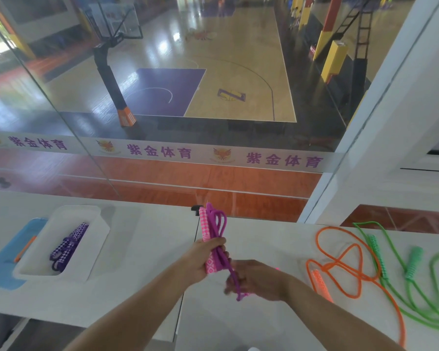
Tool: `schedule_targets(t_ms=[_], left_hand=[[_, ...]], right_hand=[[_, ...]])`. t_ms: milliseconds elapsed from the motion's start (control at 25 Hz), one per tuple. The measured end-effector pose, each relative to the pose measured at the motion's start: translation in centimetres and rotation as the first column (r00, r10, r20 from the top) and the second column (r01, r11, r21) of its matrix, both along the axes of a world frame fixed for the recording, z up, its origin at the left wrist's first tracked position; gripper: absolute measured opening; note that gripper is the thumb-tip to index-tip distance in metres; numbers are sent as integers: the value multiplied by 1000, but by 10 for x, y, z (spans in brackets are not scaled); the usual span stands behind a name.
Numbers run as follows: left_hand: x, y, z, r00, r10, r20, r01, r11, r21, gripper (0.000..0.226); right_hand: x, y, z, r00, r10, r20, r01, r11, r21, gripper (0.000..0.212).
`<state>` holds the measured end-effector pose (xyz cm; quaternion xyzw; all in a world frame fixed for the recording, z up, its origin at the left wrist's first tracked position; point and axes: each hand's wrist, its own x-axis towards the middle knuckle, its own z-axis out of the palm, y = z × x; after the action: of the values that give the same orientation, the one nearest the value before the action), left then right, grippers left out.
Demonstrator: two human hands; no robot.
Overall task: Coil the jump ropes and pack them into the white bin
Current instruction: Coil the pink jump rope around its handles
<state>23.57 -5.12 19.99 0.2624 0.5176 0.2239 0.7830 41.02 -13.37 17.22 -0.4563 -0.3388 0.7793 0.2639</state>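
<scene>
My left hand (205, 257) grips a bundled pink jump rope (210, 233), its checkered pink handles and magenta cord loops standing upright above the white counter. My right hand (256, 279), just to the lower right, pinches the loose end of the magenta cord. The white bin (96, 231) sits at the left on the counter, with a coiled purple checkered jump rope (67, 245) inside it. An orange jump rope (345, 264) and a green jump rope (401, 264) lie uncoiled on the counter at the right.
A blue lid (3, 259) with an orange strip lies under and left of the bin. A glass wall stands behind the counter (142, 249), overlooking a basketball court. A white pillar (380, 138) rises at the right. A seam splits the counter in the middle.
</scene>
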Motion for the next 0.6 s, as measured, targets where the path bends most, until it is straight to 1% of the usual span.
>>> schedule_targets(t_ms=[40,80,160,240,280,320,360,400,440,480,520,600], left_hand=[[-5,6,0,999,-1,-47,2,1000,28,22],[-10,11,-1,993,-24,-120,33,997,73,19],[-23,21,-5,957,-71,-280,120,980,159,13],[-35,29,-14,893,-100,-439,205,959,198,14],[-40,31,-19,840,-132,-527,281,936,213,15],[-43,32,-22,755,-188,-628,403,889,218,15],[-44,31,-25,632,-262,-729,556,809,192,15],[-43,27,-26,486,-334,-808,705,696,136,16],[-40,23,-23,333,-389,-859,825,561,65,19],[-36,18,-19,194,-429,-882,907,420,-5,21],[-31,13,-14,84,-455,-887,954,293,-59,19],[-20,2,-1,-67,-467,-882,986,102,-129,15]], right_hand=[[2,-3,-3,999,15,40,-15,1000,-7,31],[6,-3,-4,993,23,113,-23,1000,4,26],[22,0,-4,942,33,334,-55,997,56,21],[41,2,2,840,65,539,-136,986,93,19],[48,3,5,776,78,626,-189,976,112,18],[54,3,8,708,82,701,-247,959,138,18],[58,5,12,654,74,753,-302,938,171,17],[60,8,18,621,57,782,-343,916,206,17],[61,12,24,610,35,791,-368,897,244,17],[60,17,31,611,15,792,-387,878,282,16],[59,22,37,618,-4,786,-406,855,323,15],[55,32,50,634,-31,773,-439,808,393,12]])
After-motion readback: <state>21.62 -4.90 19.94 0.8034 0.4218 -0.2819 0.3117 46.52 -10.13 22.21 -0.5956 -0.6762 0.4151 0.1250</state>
